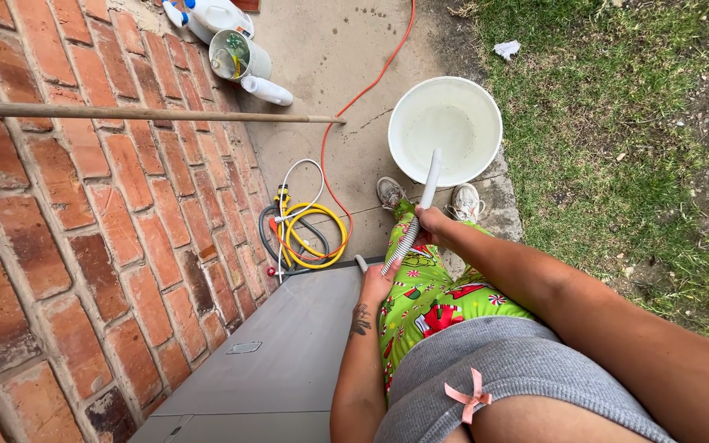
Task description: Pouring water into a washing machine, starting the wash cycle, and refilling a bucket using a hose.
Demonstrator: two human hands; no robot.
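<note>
My right hand [434,221] grips a white corrugated drain hose [429,182] near its free end, which points into a round white bucket [408,105] on the concrete. My left hand [379,283] holds the same hose lower down, where it comes out beside a grey appliance top [289,353]. The bucket looks wet inside. My feet in white sneakers [389,192] stand just before the bucket.
A red brick wall [84,230] fills the left. A wooden pole [149,113] leans across it. Coiled yellow and grey hoses [305,234] lie at the wall's foot, with an orange cord [368,86] running away. Jugs and a can [235,53] stand farther off. Grass [617,123] lies right.
</note>
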